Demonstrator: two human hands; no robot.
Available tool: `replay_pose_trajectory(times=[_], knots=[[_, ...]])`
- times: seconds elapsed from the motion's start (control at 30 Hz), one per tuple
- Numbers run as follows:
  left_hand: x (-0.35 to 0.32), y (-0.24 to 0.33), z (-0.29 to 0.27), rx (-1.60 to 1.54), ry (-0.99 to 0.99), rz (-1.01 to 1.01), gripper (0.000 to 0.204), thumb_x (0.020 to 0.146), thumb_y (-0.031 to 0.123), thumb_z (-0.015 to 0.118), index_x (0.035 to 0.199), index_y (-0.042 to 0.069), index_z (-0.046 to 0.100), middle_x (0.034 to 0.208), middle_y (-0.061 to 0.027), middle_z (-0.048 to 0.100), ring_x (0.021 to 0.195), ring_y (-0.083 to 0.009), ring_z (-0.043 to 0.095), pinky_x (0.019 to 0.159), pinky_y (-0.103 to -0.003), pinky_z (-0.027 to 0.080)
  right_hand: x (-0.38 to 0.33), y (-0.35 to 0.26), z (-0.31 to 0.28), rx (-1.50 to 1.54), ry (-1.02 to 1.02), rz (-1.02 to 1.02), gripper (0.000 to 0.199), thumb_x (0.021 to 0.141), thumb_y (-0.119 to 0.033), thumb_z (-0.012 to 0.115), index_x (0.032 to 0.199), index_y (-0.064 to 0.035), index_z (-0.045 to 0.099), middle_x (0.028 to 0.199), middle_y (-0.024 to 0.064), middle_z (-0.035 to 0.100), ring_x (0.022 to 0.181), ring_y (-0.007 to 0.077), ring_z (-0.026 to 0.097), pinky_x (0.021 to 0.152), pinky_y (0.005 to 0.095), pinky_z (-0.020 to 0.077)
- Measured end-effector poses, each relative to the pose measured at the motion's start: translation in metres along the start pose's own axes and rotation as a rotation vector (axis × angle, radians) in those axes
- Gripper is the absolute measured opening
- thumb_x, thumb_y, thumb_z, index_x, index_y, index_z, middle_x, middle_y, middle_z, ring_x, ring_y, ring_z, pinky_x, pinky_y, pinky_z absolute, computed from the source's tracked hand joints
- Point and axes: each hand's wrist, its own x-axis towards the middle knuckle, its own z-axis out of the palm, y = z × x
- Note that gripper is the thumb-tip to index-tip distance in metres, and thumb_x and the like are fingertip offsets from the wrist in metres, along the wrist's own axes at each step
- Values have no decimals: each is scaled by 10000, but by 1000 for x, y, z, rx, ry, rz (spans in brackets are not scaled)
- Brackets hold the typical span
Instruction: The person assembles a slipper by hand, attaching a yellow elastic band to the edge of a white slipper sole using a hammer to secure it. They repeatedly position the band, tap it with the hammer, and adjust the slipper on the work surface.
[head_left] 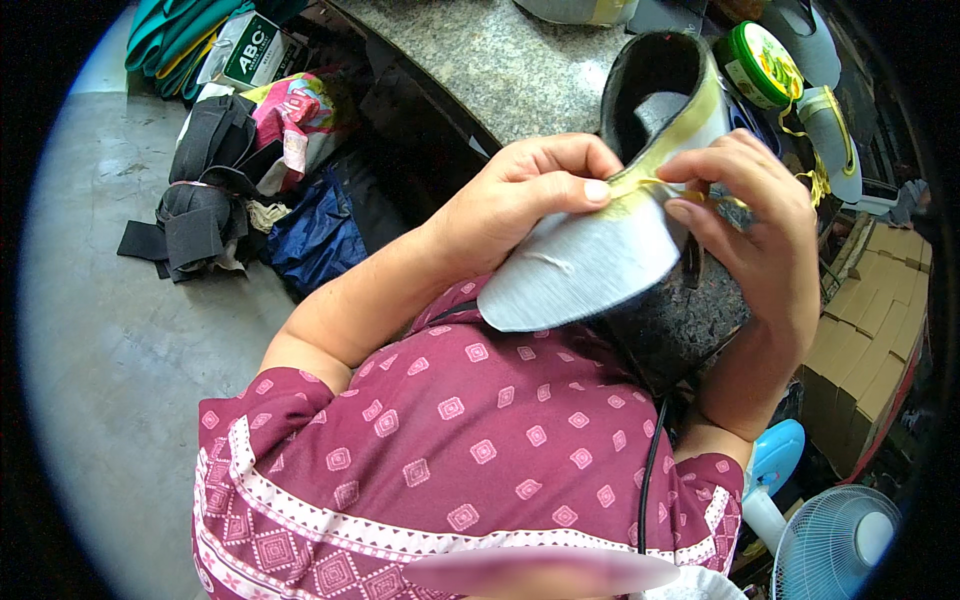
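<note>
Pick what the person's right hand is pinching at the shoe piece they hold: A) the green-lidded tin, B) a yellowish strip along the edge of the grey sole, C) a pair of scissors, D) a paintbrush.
B: the right hand pinches the yellowish strip at the grey sole, while the left hand presses it with the thumb; the green-lidded tin sits untouched on the counter.

Left hand (520,195) and right hand (755,215) raised, fingers pinching (apparently thumb against forefinger).

Shoe upper (640,130) sits between both hands, insole (580,265) underneath — stone counter (500,60) behind it, glue tin (762,65) to the right, fabric pile (205,190) on the floor left, fan (830,545) lower right.
</note>
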Motion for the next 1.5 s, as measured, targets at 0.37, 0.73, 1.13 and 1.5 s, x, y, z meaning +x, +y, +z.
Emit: replay_pose_trajectory(times=[0.37, 0.73, 1.13, 1.5], knots=[[-3, 2, -12, 617, 53, -113, 283, 989, 125, 634, 1202, -45, 558, 993, -34, 681, 895, -37, 598, 772, -200, 481, 3, 28, 25, -126, -61, -33, 153, 766, -99, 777, 890, -73, 691, 788, 66, 631, 760, 226, 630, 678, 331, 510], [4, 7, -8, 310, 63, -222, 311, 936, 76, 684, 1206, -52, 596, 986, -66, 722, 843, -72, 667, 753, -204, 536, 5, 33, 22, -185, 0, -44, 149, 773, -167, 781, 857, -93, 684, 774, 54, 644, 754, 223, 645, 641, 334, 510], [8, 11, -3, 451, 0, -224, 248, 945, 137, 691, 1119, -34, 645, 744, 74, 602, 653, 17, 487, 567, -164, 375, 8, 25, 14, -251, -24, -92, 154, 771, -194, 770, 856, -105, 679, 770, 46, 658, 754, 235, 656, 649, 346, 517], [6, 10, 3, 484, 10, -193, 208, 963, 160, 669, 1068, -19, 656, 747, 76, 583, 655, 15, 469, 558, -180, 357, 7, 27, 16, -235, -30, -73, 161, 748, -162, 787, 853, -106, 679, 779, 52, 686, 768, 233, 671, 663, 350, 524]])
